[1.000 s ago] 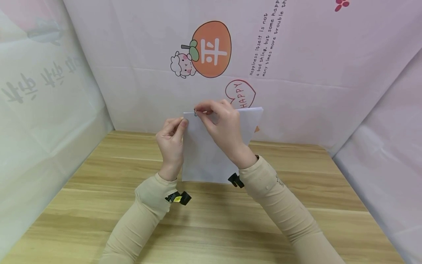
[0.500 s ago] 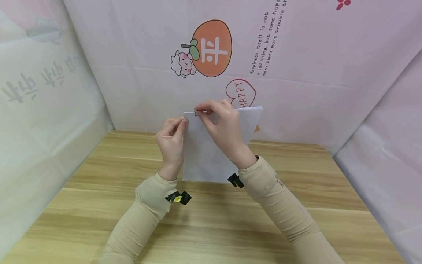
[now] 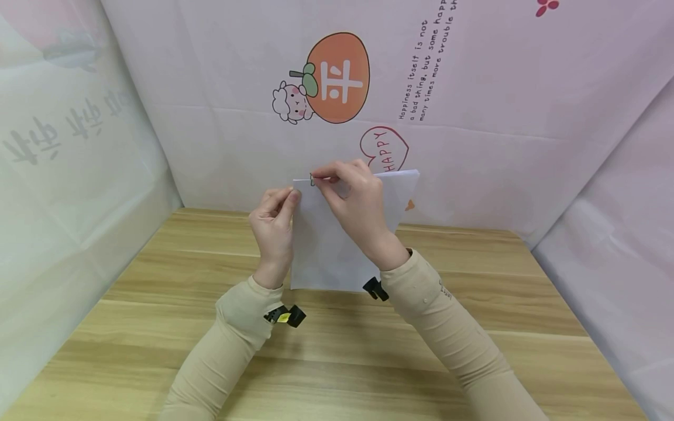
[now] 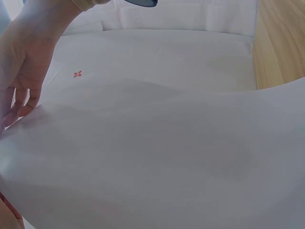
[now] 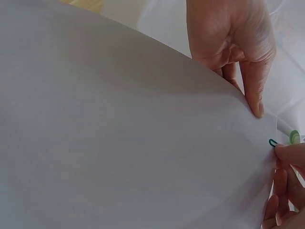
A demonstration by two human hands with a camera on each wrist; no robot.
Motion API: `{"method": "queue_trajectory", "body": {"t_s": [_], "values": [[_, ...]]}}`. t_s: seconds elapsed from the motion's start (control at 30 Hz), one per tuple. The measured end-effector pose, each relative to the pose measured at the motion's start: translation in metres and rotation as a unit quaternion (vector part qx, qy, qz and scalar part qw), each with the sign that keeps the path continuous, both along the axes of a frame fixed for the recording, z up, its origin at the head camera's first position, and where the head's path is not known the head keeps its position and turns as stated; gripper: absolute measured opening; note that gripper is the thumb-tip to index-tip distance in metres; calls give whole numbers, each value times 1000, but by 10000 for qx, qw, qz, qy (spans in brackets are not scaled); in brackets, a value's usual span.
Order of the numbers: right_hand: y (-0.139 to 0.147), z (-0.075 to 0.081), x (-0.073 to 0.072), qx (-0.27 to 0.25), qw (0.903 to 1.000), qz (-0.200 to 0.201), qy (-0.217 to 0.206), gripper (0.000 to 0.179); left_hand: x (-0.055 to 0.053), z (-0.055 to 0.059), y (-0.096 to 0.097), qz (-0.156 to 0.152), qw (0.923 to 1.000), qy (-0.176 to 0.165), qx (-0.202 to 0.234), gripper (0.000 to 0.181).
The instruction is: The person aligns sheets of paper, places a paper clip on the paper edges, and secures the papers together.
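White paper (image 3: pixel 329 251), apparently a small stack, stands upright above the table in the head view. My left hand (image 3: pixel 274 225) pinches its left edge near the top corner between thumb and fingers. Just right of that corner, my right hand (image 3: pixel 360 202) pinches a small paper clip (image 3: pixel 312 180) at the top edge. The right wrist view shows the clip's green loop (image 5: pixel 272 142) lying over the paper's face, beside the right thumb (image 5: pixel 288 155). How far the clip reaches behind the paper is hidden. The paper (image 4: pixel 157 152) fills most of the left wrist view.
A wooden table (image 3: pixel 337 362) lies beneath both hands. Behind the paper hangs a printed white cloth (image 3: pixel 474 169), and further cloth walls (image 3: pixel 68 193) close off the left and right sides. Black wrist cameras (image 3: pixel 296 316) sit on the beige sleeves (image 3: pixel 242 316).
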State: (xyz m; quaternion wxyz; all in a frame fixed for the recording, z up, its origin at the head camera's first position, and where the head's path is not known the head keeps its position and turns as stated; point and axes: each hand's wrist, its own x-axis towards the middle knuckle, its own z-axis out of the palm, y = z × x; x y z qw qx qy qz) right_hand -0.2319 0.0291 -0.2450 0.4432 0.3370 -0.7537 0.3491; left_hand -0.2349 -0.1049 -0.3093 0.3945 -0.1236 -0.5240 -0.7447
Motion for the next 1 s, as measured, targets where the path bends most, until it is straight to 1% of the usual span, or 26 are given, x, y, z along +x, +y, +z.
{"method": "queue_trajectory", "body": {"t_s": [0.4,1.0], "values": [[0,-1,0,19,10000,40,-65,5,0,-1,1,-21,10000,-2,19,24],[0,-3,-3,66,9998,88,-183,4,-1,-3,1,-77,9999,-22,135,20]]}}
